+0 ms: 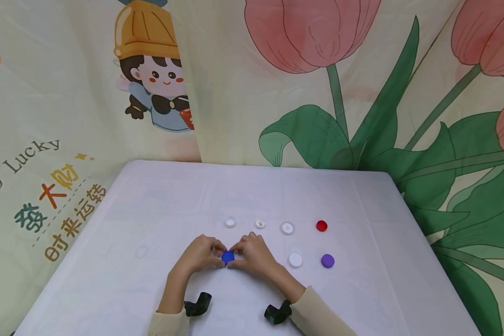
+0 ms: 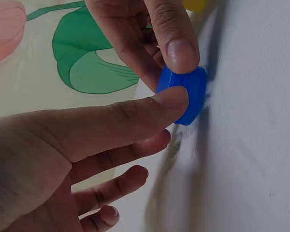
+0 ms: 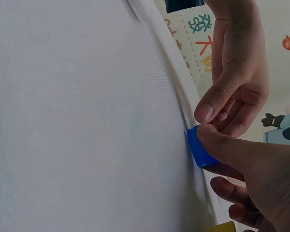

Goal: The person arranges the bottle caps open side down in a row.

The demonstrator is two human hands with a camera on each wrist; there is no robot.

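Observation:
A small blue bottle cap [image 1: 227, 256] sits between the two hands over the front middle of the table. Thumb and fingers of the left hand [image 1: 201, 254] pinch it from the left, and the right hand [image 1: 254, 254] pinches it from the right. In the left wrist view both thumbs press on the blue cap [image 2: 195, 94], while the left hand's other fingers are loosely bent below. From the right wrist, the right thumb lies across the blue cap [image 3: 199, 152], with the left hand [image 3: 241, 72] above it. Fingers hide part of the cap.
Beyond the hands lie three whitish caps [image 1: 260, 224] and a red cap [image 1: 321, 226]. Right of the right hand are a white cap [image 1: 295, 260] and a purple cap [image 1: 327, 261]. The white-covered table [image 1: 172, 200] meets a printed cloth backdrop [image 1: 227, 116].

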